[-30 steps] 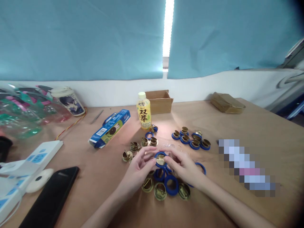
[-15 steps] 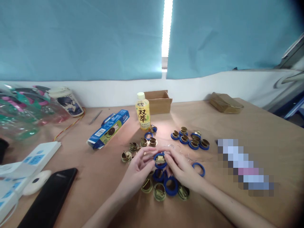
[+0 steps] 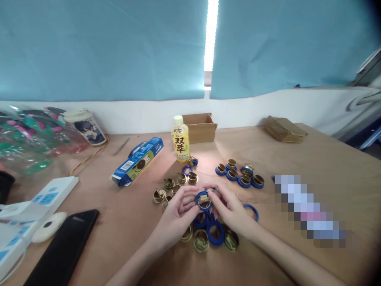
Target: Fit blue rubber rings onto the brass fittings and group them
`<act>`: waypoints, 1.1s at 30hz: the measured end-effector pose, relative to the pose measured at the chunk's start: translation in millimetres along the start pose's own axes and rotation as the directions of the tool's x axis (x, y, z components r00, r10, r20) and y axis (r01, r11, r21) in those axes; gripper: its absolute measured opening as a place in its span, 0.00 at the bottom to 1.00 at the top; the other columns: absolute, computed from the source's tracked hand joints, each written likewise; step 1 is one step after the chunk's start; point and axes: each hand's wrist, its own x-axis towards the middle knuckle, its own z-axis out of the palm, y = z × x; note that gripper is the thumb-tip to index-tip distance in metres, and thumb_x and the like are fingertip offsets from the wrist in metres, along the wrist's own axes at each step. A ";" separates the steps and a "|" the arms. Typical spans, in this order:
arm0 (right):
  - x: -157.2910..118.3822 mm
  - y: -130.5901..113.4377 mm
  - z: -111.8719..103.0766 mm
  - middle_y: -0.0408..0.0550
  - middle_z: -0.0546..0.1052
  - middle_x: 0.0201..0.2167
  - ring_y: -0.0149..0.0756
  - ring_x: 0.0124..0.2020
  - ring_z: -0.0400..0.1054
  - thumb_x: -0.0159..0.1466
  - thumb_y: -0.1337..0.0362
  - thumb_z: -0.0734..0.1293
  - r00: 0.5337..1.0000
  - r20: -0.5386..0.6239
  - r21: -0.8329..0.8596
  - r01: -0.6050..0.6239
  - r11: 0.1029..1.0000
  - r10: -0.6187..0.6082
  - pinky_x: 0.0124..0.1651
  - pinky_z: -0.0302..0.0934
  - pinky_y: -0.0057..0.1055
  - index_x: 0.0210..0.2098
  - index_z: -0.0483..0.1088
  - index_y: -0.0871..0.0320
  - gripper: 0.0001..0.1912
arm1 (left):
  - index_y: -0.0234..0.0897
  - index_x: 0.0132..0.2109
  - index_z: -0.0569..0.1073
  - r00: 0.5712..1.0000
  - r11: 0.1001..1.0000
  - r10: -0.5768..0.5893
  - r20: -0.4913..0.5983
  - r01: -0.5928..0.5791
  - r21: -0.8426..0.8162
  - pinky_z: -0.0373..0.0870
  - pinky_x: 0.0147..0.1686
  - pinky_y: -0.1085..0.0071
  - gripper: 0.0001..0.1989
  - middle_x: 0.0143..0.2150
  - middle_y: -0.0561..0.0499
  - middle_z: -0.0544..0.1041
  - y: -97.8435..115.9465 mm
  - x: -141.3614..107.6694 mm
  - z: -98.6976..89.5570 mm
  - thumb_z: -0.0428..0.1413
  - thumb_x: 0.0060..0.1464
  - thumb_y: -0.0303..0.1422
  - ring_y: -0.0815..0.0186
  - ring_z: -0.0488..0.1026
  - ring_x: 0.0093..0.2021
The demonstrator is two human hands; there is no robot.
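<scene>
My left hand and my right hand meet over the table, fingers closed on a round brass piece with a blue ring around it. The left fingers grip its left side, while the right thumb and fingertips press on its upper right edge. Just below my hands lie loose blue rings and brass pieces. Several brass pieces without rings sit beyond my left hand. Past my right hand stands a group of brass pieces in blue rings. Another blue ring is partly hidden by the right hand.
A yellow drink bottle stands before an open cardboard box. Leftward lie a blue carton, a black phone, a power strip and clear spray bottles. A brown package is at the back right.
The left hand's fingers and the right thumb have shifted slightly around the ringed brass piece, which stays held between both hands. The whole view has moved slightly.
</scene>
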 end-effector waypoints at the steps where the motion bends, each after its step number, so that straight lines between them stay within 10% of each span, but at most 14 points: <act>1: -0.1 -0.2 -1.0 0.37 0.66 0.22 0.30 0.22 0.63 0.73 0.58 0.58 1.000 0.005 -0.007 -0.001 1.000 0.001 0.25 0.58 0.26 0.52 0.64 0.54 0.12 | 0.39 0.49 0.68 1.000 1.000 0.018 0.005 -0.018 0.004 0.73 0.50 0.64 0.16 0.52 0.42 0.79 -0.8 -0.3 0.1 0.62 0.55 0.31 0.56 0.76 0.54; 24: -2.2 -7.4 -4.0 0.39 0.71 0.22 0.30 0.22 0.68 0.69 0.67 0.58 0.992 0.112 -0.259 0.092 0.961 -0.065 0.24 0.58 0.24 0.50 0.69 0.58 0.13 | 0.39 0.42 0.70 0.994 0.997 0.080 -0.077 -0.079 0.010 0.70 0.32 0.80 0.06 0.29 0.57 0.77 -3.7 -3.0 1.4 0.60 0.59 0.34 0.73 0.74 0.30; 33: -1.9 2.2 1.8 0.37 0.68 0.21 0.27 0.19 0.63 0.69 0.61 0.60 0.998 0.041 0.010 -0.049 0.999 0.049 0.21 0.56 0.22 0.46 0.67 0.57 0.09 | 0.37 0.38 0.71 0.991 1.000 0.006 -0.131 -0.005 0.006 0.76 0.31 0.75 0.11 0.29 0.55 0.77 0.5 -0.2 4.6 0.64 0.53 0.36 0.70 0.75 0.28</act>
